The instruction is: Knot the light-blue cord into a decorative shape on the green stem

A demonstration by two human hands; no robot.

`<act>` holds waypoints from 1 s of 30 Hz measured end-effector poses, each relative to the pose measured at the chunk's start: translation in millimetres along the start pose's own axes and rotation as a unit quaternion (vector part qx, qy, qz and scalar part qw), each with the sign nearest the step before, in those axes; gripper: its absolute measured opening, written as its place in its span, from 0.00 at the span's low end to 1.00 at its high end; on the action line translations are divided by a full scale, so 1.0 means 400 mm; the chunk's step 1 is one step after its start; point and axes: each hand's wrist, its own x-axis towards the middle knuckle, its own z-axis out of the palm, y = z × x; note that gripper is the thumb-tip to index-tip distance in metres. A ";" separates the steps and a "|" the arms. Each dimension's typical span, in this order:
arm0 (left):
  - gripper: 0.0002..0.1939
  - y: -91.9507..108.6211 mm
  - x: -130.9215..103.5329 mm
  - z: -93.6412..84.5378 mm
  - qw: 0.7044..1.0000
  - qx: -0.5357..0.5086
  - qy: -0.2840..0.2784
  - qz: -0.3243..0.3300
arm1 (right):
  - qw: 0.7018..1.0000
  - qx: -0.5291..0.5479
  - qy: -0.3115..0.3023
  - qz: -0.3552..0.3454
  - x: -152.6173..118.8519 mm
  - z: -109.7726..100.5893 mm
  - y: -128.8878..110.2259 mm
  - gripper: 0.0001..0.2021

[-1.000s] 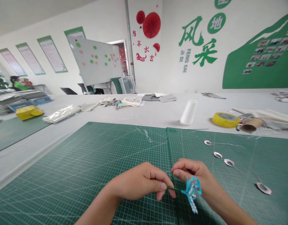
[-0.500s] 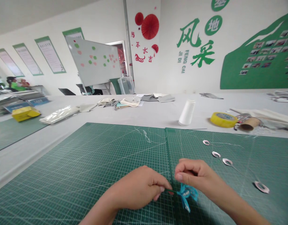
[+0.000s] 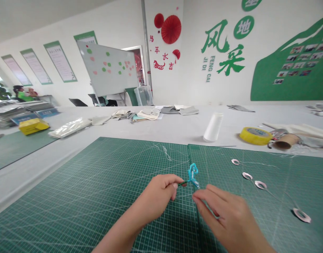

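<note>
A small blue flower (image 3: 192, 172) with pale beadlike marks is held above the seam of two green cutting mats. My left hand (image 3: 160, 193) pinches its thin dark green stem (image 3: 182, 183) between thumb and index finger. Just below and right of the flower, my right hand (image 3: 226, 211) has thumb and forefinger pressed together at the tip of the lower petal. The fingers partly cover that tip. On the right cutting mat (image 3: 224, 168) lie several pale oval rings, the nearest being a pink-white ring (image 3: 301, 215), with thin threads or wires trailing from them.
A white thread cone (image 3: 213, 127) stands behind the mats. To its right are yellow tape (image 3: 255, 135) and a cardboard tube (image 3: 286, 141). Loose white thread (image 3: 166, 154) lies on the left mat (image 3: 119, 165). A yellow box (image 3: 33, 125) and a plastic-wrapped packet (image 3: 70, 128) sit at left.
The flower has been raised and turned in my left hand, its petals now pointing up and down-right. My right hand has moved down from above the flower to its lower petal.
</note>
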 end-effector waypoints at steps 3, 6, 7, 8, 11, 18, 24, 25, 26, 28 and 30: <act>0.12 0.011 0.000 -0.001 0.998 -0.062 0.004 -0.008 | 0.999 0.023 -0.012 0.028 0.001 0.002 -0.001 0.11; 0.10 0.028 -0.005 -0.005 0.991 -0.124 -0.004 -0.047 | 0.994 0.074 -0.014 0.079 0.004 0.001 -0.003 0.11; 0.10 0.032 -0.006 -0.007 0.988 -0.145 -0.010 -0.059 | 0.990 0.095 -0.012 0.105 0.005 0.002 -0.003 0.11; 0.09 0.035 -0.008 -0.009 0.984 -0.167 -0.018 -0.066 | 0.984 0.119 -0.013 0.135 0.005 0.003 -0.003 0.12; 0.09 0.039 -0.009 -0.013 0.971 -0.225 -0.042 -0.071 | 0.950 0.211 -0.024 0.230 0.007 0.011 0.005 0.14; 0.11 0.034 -0.014 -0.017 0.961 -0.250 -0.101 -0.054 | 0.853 0.418 -0.026 0.312 0.016 0.030 0.030 0.13; 0.11 0.039 -0.021 -0.020 0.963 -0.211 -0.160 -0.040 | 0.808 0.483 -0.060 0.330 0.024 0.031 0.036 0.13; 0.11 0.041 -0.024 -0.021 0.963 -0.202 -0.175 -0.037 | 0.802 0.496 -0.070 0.327 0.024 0.031 0.039 0.13; 0.11 0.044 -0.026 -0.021 0.962 -0.193 -0.191 -0.032 | 0.793 0.510 -0.081 0.323 0.024 0.031 0.041 0.13; 0.12 0.047 -0.031 -0.023 0.959 -0.172 -0.226 -0.020 | 0.775 0.538 -0.101 0.315 0.022 0.031 0.048 0.13; 0.12 0.047 -0.034 -0.024 0.953 -0.155 -0.258 -0.010 | 0.767 0.553 -0.113 0.305 0.019 0.028 0.054 0.12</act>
